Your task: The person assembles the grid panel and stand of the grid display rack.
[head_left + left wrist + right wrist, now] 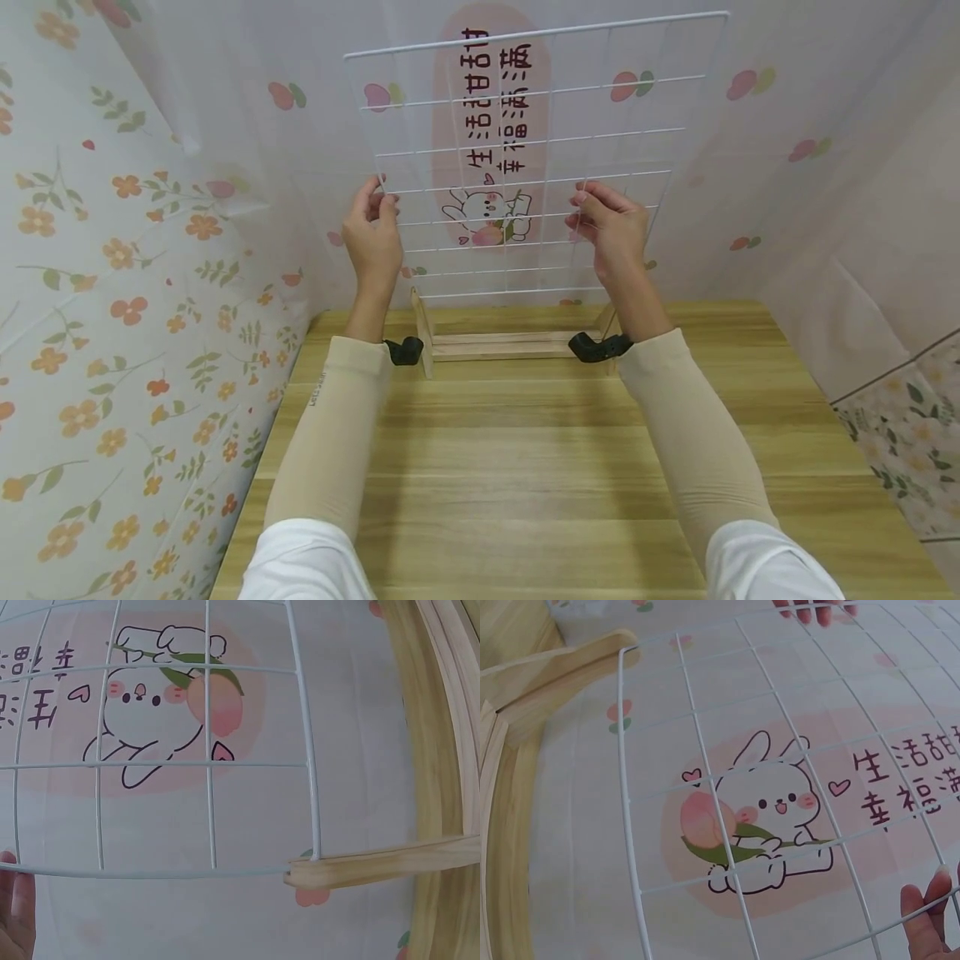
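A white wire grid panel (536,34) stands tilted in front of me, its lower edge at a small wooden stand (502,346). My left hand (375,237) grips the panel's left edge partway up, with fingers and thumb at the wire. On the right side, my right hand (618,225) pinches a wire at about the same height. The left wrist view shows the grid's lower corner meeting the tip of a wooden arm (375,862). Left-hand fingertips (817,613) appear at the far edge in the right wrist view.
The stand sits near the back of a wood-grain table (517,483). Behind the grid hangs a pale curtain (315,142) with a rabbit print and characters. Floral cloth (150,333) drapes the left side. Black wrist mounts (405,352) stick out beside the stand's ends.
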`<move>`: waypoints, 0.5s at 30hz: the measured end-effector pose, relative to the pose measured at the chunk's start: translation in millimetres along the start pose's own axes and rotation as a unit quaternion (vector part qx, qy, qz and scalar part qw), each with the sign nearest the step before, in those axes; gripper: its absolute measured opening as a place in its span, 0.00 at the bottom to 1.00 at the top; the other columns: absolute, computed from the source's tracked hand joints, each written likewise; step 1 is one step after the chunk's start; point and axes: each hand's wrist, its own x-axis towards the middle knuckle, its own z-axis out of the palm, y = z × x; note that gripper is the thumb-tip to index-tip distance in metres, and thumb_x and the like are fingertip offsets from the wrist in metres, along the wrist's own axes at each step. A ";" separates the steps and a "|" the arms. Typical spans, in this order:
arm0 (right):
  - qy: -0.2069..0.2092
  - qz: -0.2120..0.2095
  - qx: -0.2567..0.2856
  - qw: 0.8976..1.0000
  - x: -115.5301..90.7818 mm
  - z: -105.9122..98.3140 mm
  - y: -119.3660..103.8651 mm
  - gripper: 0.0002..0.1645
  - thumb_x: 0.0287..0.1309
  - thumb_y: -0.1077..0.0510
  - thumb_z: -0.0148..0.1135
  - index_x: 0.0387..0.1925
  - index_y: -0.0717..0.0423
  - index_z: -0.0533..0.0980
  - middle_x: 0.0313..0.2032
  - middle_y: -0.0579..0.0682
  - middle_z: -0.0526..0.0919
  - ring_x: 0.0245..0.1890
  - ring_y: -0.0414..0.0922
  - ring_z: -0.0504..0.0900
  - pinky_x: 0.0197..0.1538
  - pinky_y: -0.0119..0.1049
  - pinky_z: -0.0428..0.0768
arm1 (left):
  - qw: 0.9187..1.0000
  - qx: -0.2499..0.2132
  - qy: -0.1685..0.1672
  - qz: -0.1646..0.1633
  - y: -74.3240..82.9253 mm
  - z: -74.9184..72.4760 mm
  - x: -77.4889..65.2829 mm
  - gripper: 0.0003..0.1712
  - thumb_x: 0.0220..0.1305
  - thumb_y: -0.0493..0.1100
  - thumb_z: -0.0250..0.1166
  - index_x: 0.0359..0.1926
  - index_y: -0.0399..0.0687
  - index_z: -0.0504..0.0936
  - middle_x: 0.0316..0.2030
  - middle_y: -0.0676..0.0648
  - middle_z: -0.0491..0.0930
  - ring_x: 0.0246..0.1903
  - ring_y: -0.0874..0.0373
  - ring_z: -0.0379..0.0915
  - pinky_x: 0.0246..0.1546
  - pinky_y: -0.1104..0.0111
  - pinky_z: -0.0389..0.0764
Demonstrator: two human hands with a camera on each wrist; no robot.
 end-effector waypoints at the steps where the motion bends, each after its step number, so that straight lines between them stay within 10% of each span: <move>1: -0.001 -0.001 0.000 1.000 0.0 0.4 0.5 0.09 0.50 0.67 0.71 0.36 0.65 0.84 0.33 0.55 0.85 0.23 0.47 0.82 0.32 0.35 0.85 | 1.000 -0.003 0.001 -0.001 0.5 -0.7 0.6 0.18 0.69 0.35 0.54 0.57 0.39 0.78 0.38 0.37 0.84 0.38 0.48 0.81 0.42 0.72 0.80; 15: 0.005 -0.001 -0.013 1.000 -0.9 0.4 2.7 0.17 0.53 0.66 0.70 0.44 0.72 0.80 0.33 0.55 0.84 0.23 0.48 0.81 0.32 0.35 0.85 | 1.000 0.008 -0.011 -0.004 4.6 -3.8 3.9 0.16 0.70 0.35 0.52 0.53 0.40 0.80 0.32 0.38 0.83 0.33 0.50 0.80 0.40 0.74 0.80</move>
